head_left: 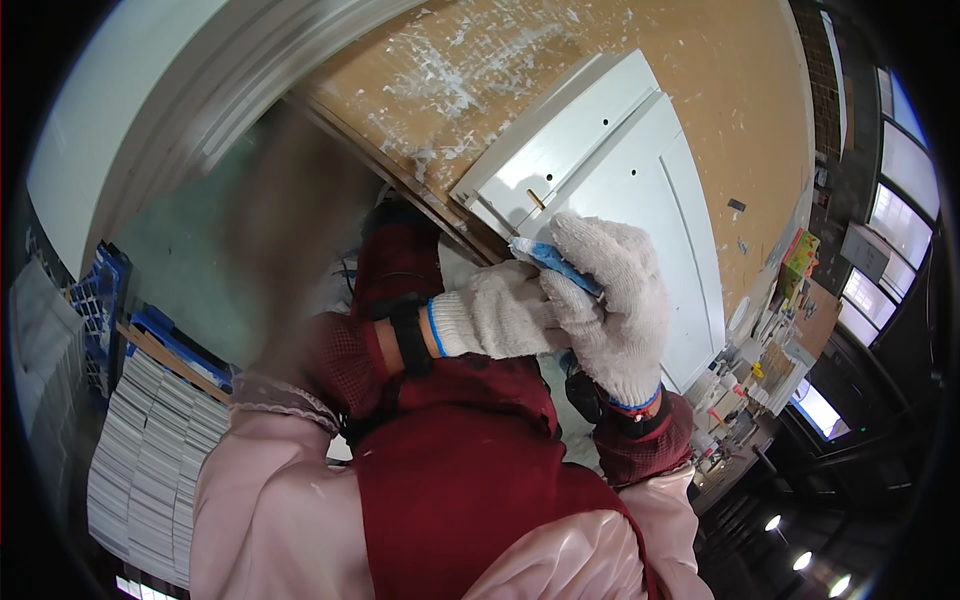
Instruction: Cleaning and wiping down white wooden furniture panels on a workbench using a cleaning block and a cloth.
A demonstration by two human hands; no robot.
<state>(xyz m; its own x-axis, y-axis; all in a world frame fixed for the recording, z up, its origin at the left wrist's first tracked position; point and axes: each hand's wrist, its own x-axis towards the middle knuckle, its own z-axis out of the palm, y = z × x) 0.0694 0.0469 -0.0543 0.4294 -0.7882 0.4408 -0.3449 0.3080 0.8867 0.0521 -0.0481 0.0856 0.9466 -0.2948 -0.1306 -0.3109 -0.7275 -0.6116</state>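
Bench: brown board top (640, 60), spattered with white flecks toward its far edge, carrying a white panel.
Panel: white door panel (640, 170) lying flat across the bench, its near end reaching the front edge; small holes and a short peg show near that end.
Left hand: left hand (495, 320) in a white knit glove with a blue cuff band, fingers curled shut and pressed against the right hand's fingers, just beside the tube.
Right hand: right hand (620, 300) in a matching glove, fingers closed around a blue tube.
Tube: blue tube (555, 262), slanted, its pale tip poking out past the gloves over the panel's near end; whether the tip touches the panel is unclear.
Clothing: dark red apron (460, 480) over pink sleeves.
Surroundings: stacked white strips (150, 470) at lower left; cluttered shelf at right.
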